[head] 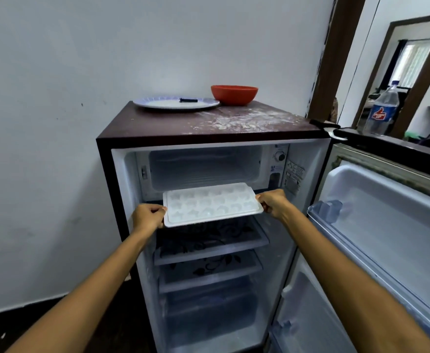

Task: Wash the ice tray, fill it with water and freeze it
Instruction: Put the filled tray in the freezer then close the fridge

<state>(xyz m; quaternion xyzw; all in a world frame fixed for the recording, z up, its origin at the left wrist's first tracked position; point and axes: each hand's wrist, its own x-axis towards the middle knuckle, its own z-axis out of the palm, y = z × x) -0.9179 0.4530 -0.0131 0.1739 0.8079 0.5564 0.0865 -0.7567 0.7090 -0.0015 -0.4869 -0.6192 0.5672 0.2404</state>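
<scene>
White wall behind an open fridge [122,159]; I see the ice tray [212,203] held level just in front of the freezer box [203,166]; left hand [147,216] and right hand [275,202] each grip one short end.

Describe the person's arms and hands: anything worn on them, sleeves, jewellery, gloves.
Both arms are bare from the bottom edge of the picture up to the wrists; no sleeve shows. The left hand and right hand wear no gloves. No watch, bracelet or ring can be seen on either, though the fingers are partly hidden.
</scene>
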